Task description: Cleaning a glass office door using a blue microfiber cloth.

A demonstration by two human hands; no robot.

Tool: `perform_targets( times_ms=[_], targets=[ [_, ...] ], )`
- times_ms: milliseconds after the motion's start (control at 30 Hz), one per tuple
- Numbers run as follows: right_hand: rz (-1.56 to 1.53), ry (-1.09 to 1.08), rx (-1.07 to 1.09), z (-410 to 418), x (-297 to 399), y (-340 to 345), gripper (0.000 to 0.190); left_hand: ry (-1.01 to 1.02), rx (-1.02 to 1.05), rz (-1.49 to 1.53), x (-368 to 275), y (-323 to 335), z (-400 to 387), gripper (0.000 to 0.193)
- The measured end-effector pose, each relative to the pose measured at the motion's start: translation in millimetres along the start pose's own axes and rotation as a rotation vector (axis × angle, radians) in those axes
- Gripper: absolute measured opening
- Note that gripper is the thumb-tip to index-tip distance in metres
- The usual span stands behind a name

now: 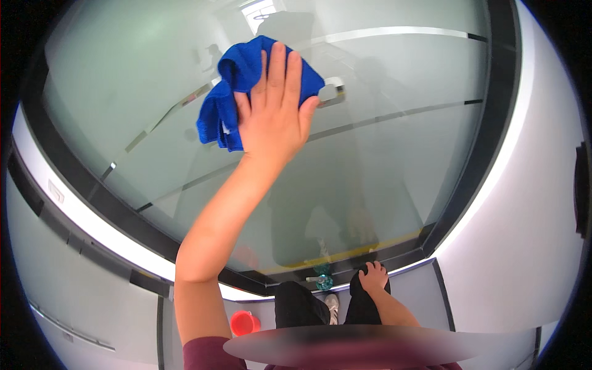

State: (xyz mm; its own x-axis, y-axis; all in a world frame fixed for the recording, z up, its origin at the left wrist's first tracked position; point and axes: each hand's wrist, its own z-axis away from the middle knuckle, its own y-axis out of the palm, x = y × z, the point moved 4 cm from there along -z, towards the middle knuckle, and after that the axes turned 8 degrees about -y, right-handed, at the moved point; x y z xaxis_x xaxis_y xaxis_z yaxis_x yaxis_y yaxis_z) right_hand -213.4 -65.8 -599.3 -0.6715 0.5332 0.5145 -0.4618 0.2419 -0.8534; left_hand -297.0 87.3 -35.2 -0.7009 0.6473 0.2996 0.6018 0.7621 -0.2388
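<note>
My left hand (275,108) lies flat with spread fingers on a blue cloth (240,62), pressing it against a large glass panel (370,162) in a dark frame. Folds of the cloth hang out to the left of the hand. My right hand (373,276) rests on my right knee, low in the view, and holds nothing. Between my knees, at the foot of the glass, stands a teal transparent bottle (324,282), partly hidden. Striped bands cross the glass, and a handle (333,91) shows just right of the cloth.
A red bucket (245,323) stands on the grey floor (421,291) by my left leg. White wall panels (513,222) flank the glass on both sides. The dark bottom frame (397,263) runs close before my knees. A blurred oval covers part of the view at the bottom.
</note>
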Motion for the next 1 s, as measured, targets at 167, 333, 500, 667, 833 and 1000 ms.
perform_targets(
  times_ms=[167,333,500,667,833,1000],
  targets=[
    [-0.046,0.011,-0.033,4.6,-4.7,-4.1,0.05,0.087,-0.002,0.03,-65.5,18.4,-29.4,0.066],
    [-0.073,0.023,-0.011,4.8,-5.3,-7.8,0.05,0.186,-0.004,0.141,-126.4,46.1,-55.7,0.066],
    [-0.108,0.033,-0.038,7.9,-12.4,-6.4,0.05,0.322,-0.013,0.236,-190.6,73.1,-80.6,0.064],
    [-0.13,0.04,-0.069,9.3,-17.9,-8.0,0.052,0.305,-0.126,0.091,-251.3,90.5,-100.8,0.062],
    [-0.123,0.047,-0.086,10.1,-19.1,-8.7,0.051,0.458,-0.029,0.054,-295.8,112.6,-117.9,0.068],
    [-0.108,0.067,-0.126,15.0,-25.6,-15.2,0.049,0.488,-0.076,-0.089,-311.8,107.8,-114.3,0.063]
  ],
)
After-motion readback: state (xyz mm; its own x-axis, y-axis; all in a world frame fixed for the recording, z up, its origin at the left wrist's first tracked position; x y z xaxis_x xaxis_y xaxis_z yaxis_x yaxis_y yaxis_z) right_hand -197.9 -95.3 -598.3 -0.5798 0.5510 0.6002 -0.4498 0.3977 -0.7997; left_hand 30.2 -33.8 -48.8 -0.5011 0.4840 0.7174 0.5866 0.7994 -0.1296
